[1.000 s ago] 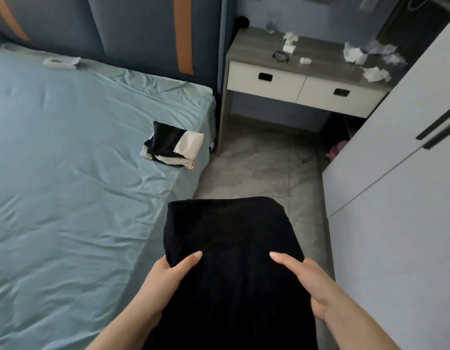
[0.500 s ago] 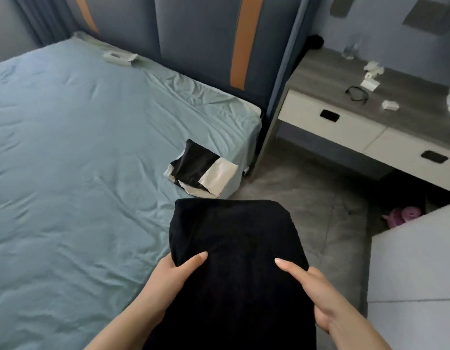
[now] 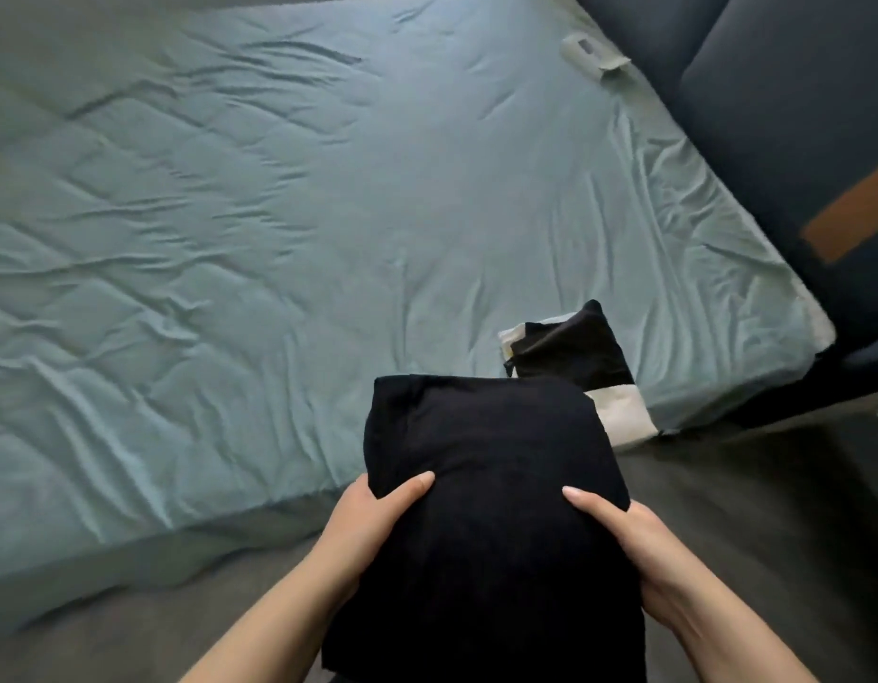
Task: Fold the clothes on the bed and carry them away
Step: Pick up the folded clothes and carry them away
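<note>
Holding a folded black garment [image 3: 491,485] in front of me, I am gripping it from both sides. My left hand [image 3: 372,529] is clasping its left edge, with the thumb lying on top and the other fingers going underneath, where I cannot see them. My right hand [image 3: 639,549] is clasping the right edge in the same way. The garment is hanging above the dark floor [image 3: 752,510], and its far end is reaching over the edge of the bed [image 3: 279,475]. Just behind it a second folded piece [image 3: 570,352], black and white, is lying near the bed's corner, partly hidden by the garment. Farther away the wrinkled light blue sheet [image 3: 279,214] is covering the mattress. At the far side a small pale object [image 3: 592,59] is lying beside the dark padded headboard [image 3: 772,115], which is showing an orange stripe [image 3: 851,219].
</note>
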### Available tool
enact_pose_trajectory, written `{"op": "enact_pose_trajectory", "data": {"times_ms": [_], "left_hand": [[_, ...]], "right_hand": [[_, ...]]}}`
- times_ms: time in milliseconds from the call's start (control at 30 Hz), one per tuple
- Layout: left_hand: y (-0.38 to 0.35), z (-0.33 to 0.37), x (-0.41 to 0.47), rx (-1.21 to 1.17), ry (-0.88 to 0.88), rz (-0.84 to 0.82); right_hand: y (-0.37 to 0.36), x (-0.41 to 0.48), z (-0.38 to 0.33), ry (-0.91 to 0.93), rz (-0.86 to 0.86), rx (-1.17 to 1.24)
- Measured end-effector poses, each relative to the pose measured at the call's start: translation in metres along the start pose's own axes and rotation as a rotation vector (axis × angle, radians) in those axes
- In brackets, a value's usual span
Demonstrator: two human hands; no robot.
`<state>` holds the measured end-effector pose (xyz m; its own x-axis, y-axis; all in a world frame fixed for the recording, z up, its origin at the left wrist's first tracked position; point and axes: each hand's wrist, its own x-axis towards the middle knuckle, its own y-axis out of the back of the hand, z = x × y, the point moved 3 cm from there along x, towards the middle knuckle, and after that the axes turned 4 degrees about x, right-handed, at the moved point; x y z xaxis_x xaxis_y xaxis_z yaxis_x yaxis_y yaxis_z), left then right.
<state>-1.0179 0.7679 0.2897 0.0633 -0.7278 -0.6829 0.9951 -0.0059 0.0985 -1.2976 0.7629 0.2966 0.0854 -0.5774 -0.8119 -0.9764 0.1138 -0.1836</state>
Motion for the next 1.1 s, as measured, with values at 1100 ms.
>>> {"op": "enact_pose_trajectory", "data": {"times_ms": [1100], "left_hand": [[0.004,-0.150,0.294,0.107,0.280,0.286]], "right_hand": [[0.006,0.363,0.030,-0.053,0.072,-0.488]]}}
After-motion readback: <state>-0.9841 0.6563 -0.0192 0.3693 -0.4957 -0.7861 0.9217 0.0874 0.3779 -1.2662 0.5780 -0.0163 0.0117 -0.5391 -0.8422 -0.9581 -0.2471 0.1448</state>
